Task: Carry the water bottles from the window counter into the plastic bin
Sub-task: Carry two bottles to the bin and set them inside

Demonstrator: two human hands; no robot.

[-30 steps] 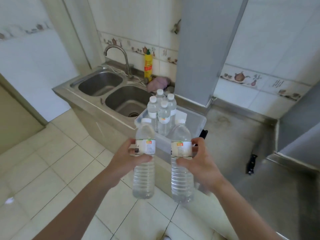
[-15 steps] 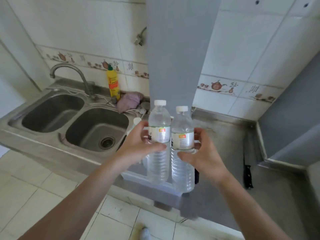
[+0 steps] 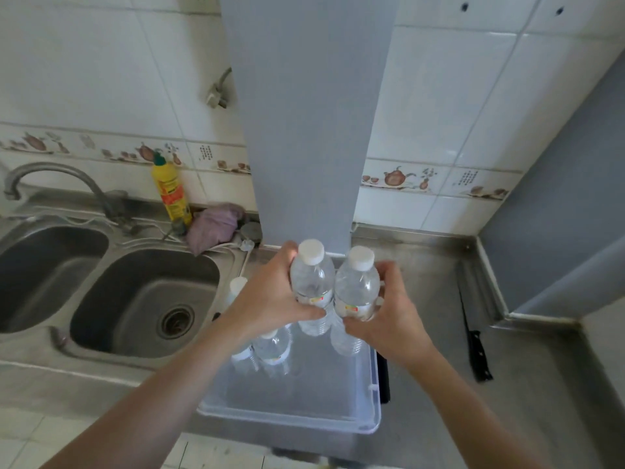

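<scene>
Both water bottles, left bottle point(image 3: 311, 286) and right bottle point(image 3: 357, 289), are now hovering over the plastic bin point(image 3: 370, 411); my left hand point(image 3: 270, 299) and right hand point(image 3: 394, 319) are clamping them, ready for lowering beneath my fingers.

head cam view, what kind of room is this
Most likely a home kitchen. A steel double sink with a curved tap is set into a metal counter, a yellow dish soap bottle stands behind it, and the tiled wall has a teapot-pattern border.
</scene>
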